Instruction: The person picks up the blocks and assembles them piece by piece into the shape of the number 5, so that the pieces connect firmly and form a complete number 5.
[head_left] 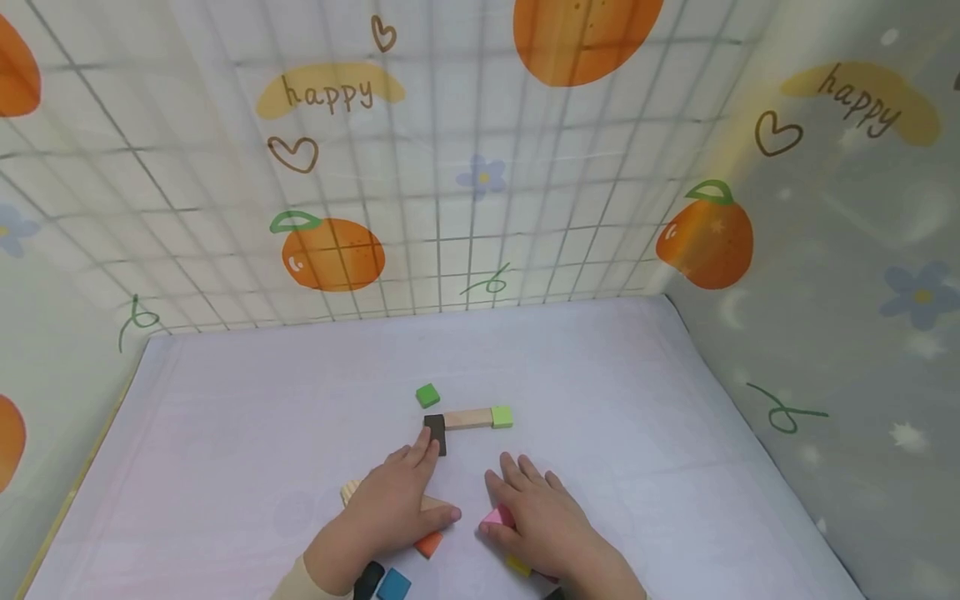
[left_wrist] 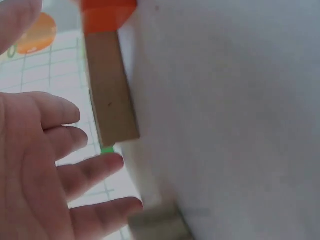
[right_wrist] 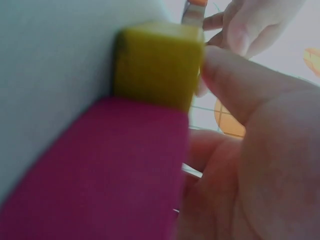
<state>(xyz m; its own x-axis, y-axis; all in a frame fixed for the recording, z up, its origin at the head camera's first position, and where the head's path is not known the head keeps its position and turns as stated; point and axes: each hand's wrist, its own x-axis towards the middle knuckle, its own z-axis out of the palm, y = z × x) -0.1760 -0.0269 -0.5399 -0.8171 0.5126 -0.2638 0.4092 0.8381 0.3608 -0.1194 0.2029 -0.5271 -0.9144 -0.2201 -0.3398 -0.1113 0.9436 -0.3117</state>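
Observation:
My left hand [head_left: 393, 504] reaches forward with straight fingers, its fingertips at a dark block [head_left: 436, 435]. That block meets one end of a plain wooden strip [head_left: 468, 419]; a light green block [head_left: 502, 417] sits at the strip's other end. Under the left hand lie a wooden block [left_wrist: 111, 90] and an orange block [left_wrist: 109, 15], partly hidden. My right hand [head_left: 542, 518] hovers or rests, fingers extended, above a pink triangular block [head_left: 498, 517]. In the right wrist view a yellow block [right_wrist: 157, 65] stands beside the thumb, a magenta block [right_wrist: 105, 170] nearer the camera.
A green block [head_left: 427, 396] lies beyond the strip. A ridged cream piece [head_left: 349, 490] shows left of the left hand. Near the front edge are a blue block [head_left: 393, 585] and black pieces [head_left: 368, 579]. Printed curtains [head_left: 480, 225] border the white surface [head_left: 247, 417].

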